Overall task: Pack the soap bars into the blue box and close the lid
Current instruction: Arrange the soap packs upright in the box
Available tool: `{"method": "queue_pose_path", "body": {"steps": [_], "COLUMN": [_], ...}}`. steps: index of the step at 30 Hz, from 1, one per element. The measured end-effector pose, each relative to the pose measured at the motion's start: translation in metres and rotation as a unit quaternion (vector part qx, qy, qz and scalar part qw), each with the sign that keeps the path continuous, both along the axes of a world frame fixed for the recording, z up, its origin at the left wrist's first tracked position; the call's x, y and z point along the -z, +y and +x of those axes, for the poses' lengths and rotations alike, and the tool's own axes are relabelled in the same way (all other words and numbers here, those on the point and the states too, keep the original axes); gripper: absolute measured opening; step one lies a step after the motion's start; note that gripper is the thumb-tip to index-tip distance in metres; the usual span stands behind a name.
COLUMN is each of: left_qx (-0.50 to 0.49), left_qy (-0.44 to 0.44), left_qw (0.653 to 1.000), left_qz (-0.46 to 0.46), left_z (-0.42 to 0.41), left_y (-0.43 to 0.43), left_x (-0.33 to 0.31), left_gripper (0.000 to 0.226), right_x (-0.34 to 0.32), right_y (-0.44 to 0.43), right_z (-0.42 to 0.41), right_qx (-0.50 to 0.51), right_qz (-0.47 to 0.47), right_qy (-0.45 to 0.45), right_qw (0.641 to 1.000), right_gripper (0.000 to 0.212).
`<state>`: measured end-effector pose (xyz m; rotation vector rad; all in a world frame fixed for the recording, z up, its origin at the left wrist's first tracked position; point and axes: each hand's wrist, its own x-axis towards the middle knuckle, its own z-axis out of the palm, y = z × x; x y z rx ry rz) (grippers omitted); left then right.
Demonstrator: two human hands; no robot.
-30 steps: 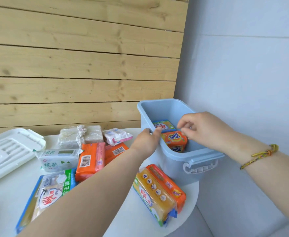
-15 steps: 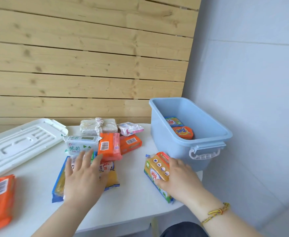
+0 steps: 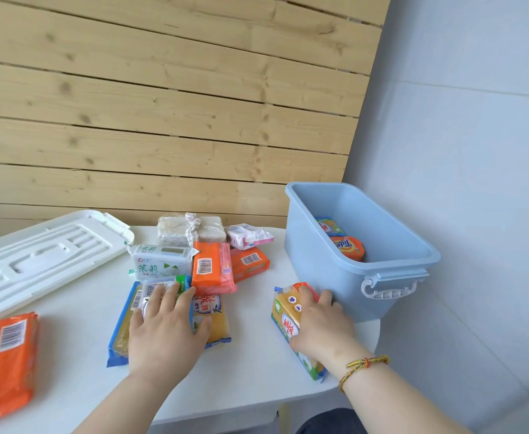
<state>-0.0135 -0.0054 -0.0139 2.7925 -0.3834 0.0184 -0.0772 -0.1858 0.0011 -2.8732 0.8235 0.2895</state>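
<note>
A white table [image 3: 250,368] stands against a plank wall [image 3: 163,120], its left edge cut off. The left hand [image 3: 166,330] lies flat, fingers spread, on a yellow soap pack [image 3: 216,321]. The right hand [image 3: 322,327] curls over a second yellow pack [image 3: 285,314] beside the blue box [image 3: 319,270]. Inside the box an orange bar [image 3: 349,247] reads "Tide". The white lid [image 3: 37,258] lies far left, off the box.
</note>
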Motion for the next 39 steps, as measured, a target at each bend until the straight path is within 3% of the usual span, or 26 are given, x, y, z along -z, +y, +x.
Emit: {"method": "queue_pose_path", "body": {"steps": [3, 7, 12, 19, 22, 28, 33, 36, 39], "left_qx": [-0.001, 0.000, -0.001, 0.012, 0.027, 0.052, 0.054, 0.056, 0.064], "left_qy": [0.001, 0.003, -0.001, -0.006, -0.008, 0.083, 0.071, 0.148, 0.245], "left_qw": [1.000, 1.000, 1.000, 0.997, 0.985, 0.920, 0.929, 0.923, 0.896], "left_qz": [-0.003, -0.001, 0.000, -0.077, -0.173, -0.378, -0.360, -0.351, -0.366], "left_z": [0.000, 0.003, 0.002, -0.001, -0.003, 0.008, 0.016, 0.019, 0.019], "left_y": [0.001, 0.001, 0.002, 0.001, -0.006, -0.050, -0.113, -0.151, -0.177], "left_x": [-0.001, -0.001, -0.001, -0.006, -0.017, -0.056, -0.072, -0.075, -0.069], "left_gripper": [0.059, 0.060, 0.061, 0.056, 0.047, 0.037, 0.040, 0.051, 0.057], "right_x": [0.000, -0.002, -0.002, 0.006, 0.013, 0.007, -0.056, -0.097, -0.125], "right_y": [-0.003, -0.007, -0.010, -0.008, -0.010, -0.012, -0.045, -0.075, -0.105], "right_z": [-0.002, 0.000, -0.002, -0.019, -0.028, -0.059, -0.085, -0.082, -0.067], "right_qx": [-0.007, -0.028, -0.046, -0.102, -0.123, -0.162, -0.159, -0.155, -0.156], "right_qz": [0.023, 0.037, 0.050, 0.013, 0.022, 0.111, 0.192, 0.185, 0.161], "right_qy": [-0.010, 0.041, 0.020, -0.096, -0.179, -0.394, -0.460, -0.499, -0.485], "right_qw": [1.000, 0.998, 0.997, 0.990, 0.976, 0.898, 0.852, 0.832, 0.845], "right_gripper": [0.080, 0.098, 0.096, 0.094, 0.093, 0.092, 0.094, 0.090, 0.089]}}
